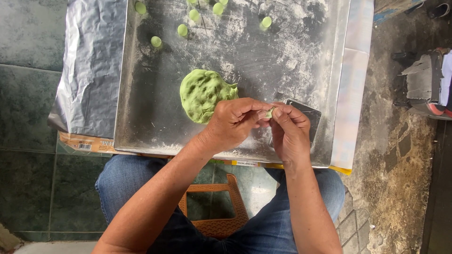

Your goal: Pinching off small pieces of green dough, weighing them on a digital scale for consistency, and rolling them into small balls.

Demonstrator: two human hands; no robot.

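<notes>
My left hand [233, 123] and right hand [289, 129] pinch a dough bit [269, 113]; dough [203, 94] lies at 10 o'clock. Excess pressure could tear it.

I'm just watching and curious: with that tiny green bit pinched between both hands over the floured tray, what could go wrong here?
The small dough piece, held only at the fingertips of the left hand and right hand, could slip and drop.
The tray sits on a low support at the knees, with its near edge over the lap; a nudge might tip it.
The green balls at the far edge might roll if the tray is jolted.
</notes>
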